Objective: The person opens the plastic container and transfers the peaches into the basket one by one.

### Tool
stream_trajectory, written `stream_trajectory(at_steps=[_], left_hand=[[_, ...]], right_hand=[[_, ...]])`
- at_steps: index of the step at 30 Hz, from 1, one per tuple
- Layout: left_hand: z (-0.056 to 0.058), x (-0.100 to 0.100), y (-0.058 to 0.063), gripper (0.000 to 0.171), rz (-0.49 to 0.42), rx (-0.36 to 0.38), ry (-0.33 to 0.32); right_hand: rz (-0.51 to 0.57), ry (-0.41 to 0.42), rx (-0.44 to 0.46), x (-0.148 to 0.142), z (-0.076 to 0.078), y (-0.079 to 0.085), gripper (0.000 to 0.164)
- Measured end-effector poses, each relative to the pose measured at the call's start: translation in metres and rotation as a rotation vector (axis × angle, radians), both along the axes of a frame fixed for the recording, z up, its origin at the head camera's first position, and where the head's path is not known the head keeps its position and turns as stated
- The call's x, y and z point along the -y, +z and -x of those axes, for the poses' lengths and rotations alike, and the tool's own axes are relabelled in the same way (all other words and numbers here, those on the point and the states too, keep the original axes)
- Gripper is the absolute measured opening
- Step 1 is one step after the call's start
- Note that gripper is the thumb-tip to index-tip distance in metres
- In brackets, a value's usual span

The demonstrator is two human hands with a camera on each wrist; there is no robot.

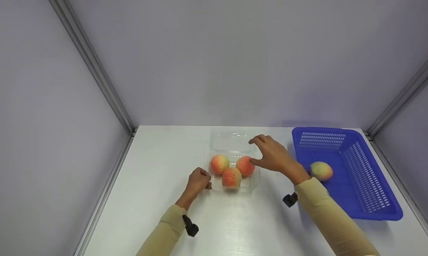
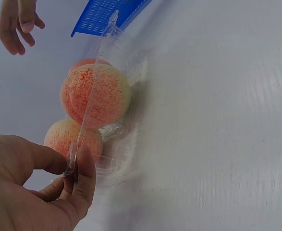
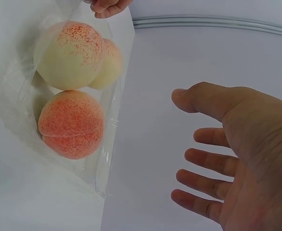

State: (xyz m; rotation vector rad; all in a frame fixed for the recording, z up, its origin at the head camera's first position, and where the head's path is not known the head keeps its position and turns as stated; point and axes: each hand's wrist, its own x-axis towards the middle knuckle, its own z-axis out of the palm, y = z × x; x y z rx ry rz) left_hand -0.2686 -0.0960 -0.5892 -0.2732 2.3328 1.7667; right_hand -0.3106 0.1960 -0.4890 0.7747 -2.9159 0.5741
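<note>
A clear plastic clamshell box (image 1: 247, 183) lies on the table with its lid (image 1: 229, 141) folded back toward the wall. Inside are three peaches: one at the left (image 1: 219, 164), one at the right (image 1: 245, 165) and one in front (image 1: 231, 177). My left hand (image 1: 198, 180) pinches the box's left rim between thumb and fingers, as the left wrist view shows. Above the box's right side hovers my right hand (image 1: 273, 153), fingers spread and holding nothing; the right wrist view shows its palm (image 3: 256, 159) bare.
To the right stands a blue plastic basket (image 1: 345, 209) with slotted walls, holding one yellow-green and red fruit (image 1: 321, 171). Grey walls with metal rails (image 1: 103, 81) enclose the white table (image 1: 153, 153) at the back and sides.
</note>
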Motion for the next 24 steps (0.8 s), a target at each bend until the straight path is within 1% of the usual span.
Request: stream_trajectory(at_steps=[4, 11, 16, 24], left_hand=[[0.000, 0.000, -0.001, 0.004, 0.008, 0.001, -0.001], [0.000, 0.001, -0.001, 0.005, 0.019, -0.018, -0.018], [0.001, 0.000, -0.002, 0.004, 0.023, -0.012, -0.004], [0.002, -0.001, -0.001, 0.005, 0.022, 0.007, 0.009]], right_hand=[[0.005, 0.004, 0.010, 0.003, 0.001, -0.002, 0.060], [0.017, 0.010, 0.006, 0.007, 0.002, -0.010, 0.059], [0.021, 0.001, 0.029, 0.010, 0.002, -0.016, 0.059], [0.023, 0.016, 0.032, 0.011, 0.003, -0.024, 0.057]])
